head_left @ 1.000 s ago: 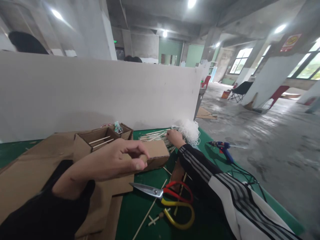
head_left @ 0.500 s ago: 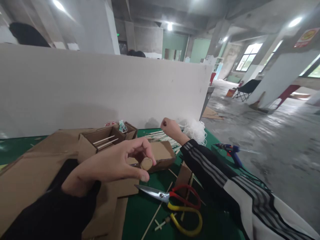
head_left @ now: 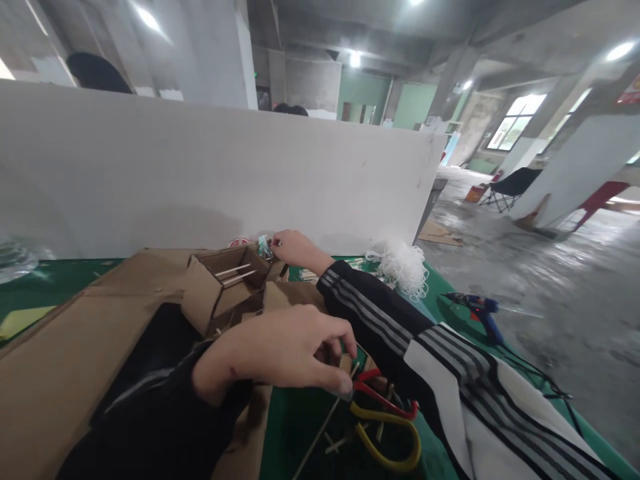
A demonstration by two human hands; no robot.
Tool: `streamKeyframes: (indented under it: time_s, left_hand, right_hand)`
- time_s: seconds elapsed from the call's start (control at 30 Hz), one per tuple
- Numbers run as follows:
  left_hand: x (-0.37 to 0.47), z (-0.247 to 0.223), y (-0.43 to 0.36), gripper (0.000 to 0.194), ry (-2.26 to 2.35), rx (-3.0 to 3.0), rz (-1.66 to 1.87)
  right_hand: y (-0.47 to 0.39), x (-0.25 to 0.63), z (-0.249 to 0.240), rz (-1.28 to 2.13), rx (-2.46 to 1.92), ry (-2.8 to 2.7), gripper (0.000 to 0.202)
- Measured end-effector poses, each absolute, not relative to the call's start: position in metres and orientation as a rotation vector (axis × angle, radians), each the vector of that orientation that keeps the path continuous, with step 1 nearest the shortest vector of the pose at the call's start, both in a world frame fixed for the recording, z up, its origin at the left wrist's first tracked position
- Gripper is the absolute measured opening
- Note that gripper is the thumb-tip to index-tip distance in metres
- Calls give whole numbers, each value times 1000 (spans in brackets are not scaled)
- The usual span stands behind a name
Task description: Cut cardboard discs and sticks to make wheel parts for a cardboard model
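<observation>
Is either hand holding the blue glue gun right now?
No, the blue glue gun lies on the green table, apart from both the left hand and the right hand.

A: Straight back?
B: No. White panel (head_left: 215, 173) stands right behind the box (head_left: 200, 293).
A: Right side?
B: Right hand (head_left: 297, 252) takes up the box's back corner. Its sleeve (head_left: 375, 307) slants over the table (head_left: 290, 420), blocking a level crossing from the middle. String heap (head_left: 403, 267) sits past it, near the panel. Narrow lane between heap and glue gun (head_left: 480, 310).
A: Front?
B: Left hand (head_left: 283, 347) hangs over the scissors (head_left: 387, 419); a low pass there meets the handles and a thin stick (head_left: 325, 423).
A: Left?
B: Flat cardboard (head_left: 100, 327), low. Room above it up to the box wall.
</observation>
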State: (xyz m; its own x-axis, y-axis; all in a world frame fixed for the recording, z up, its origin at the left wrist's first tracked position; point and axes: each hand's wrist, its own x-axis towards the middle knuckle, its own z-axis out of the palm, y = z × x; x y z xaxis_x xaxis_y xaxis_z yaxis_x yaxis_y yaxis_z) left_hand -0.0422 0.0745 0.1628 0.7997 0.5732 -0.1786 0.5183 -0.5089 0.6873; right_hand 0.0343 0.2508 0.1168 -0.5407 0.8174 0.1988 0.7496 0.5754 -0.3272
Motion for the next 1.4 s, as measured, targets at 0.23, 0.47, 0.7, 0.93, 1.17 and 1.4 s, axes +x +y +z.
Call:
streamKeyframes:
  time_s: [0.23, 0.47, 0.7, 0.93, 1.17, 1.4]
  left_hand:
    - [-44, 162, 69, 21, 754, 2308, 190]
    - [-36, 161, 65, 29, 643, 2468, 478]
    - [-23, 154, 62, 21, 782, 2461, 641]
    - [-14, 146, 59, 8, 668, 2359, 570]
    - [-5, 130, 71, 17, 544, 1943, 413]
    - [6, 113, 77, 20, 536, 1672, 391]
  right_hand:
    - [238, 40, 123, 370, -1249, -2379, 24]
    - [155, 112, 131, 581, -1172, -2110, 21]
    - [45, 174, 113, 1083, -1056, -1668, 39]
    - [11, 180, 97, 1149, -986, -1514, 26]
    - [6, 189, 67, 1318, -939, -1330, 31]
    - [5, 187, 58, 993, -1048, -1469, 19]
